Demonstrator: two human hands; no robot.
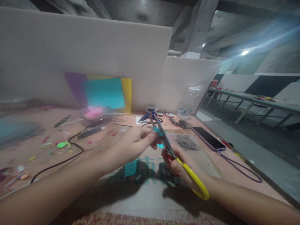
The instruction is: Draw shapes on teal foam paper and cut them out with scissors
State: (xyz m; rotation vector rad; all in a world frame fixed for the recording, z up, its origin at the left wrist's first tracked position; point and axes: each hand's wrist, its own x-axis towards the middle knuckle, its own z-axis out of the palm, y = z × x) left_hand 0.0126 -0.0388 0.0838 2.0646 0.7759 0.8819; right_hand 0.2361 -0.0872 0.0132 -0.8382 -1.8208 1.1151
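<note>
My left hand (142,139) pinches a small piece of turquoise paper (157,130) over the middle of the table. In my right hand (181,162) is a pair of scissors (195,181) with yellow handles, its metal blades parted and pointing away from me. The paper lies at the blades, close to my left fingertips. Below my left wrist, another turquoise paper piece (130,168) rests on a pale sheet printed with green characters (145,167). Part of the scissors' other handle is hidden by my right hand.
Right of my hands are bundles of grey cord (187,142) and a phone (208,138) with a strap. A clear bottle (187,104), a blue glue gun (146,117) and coloured sheets (104,93) stand or lie toward the back panel. A black cable (79,148) and scraps cover the left.
</note>
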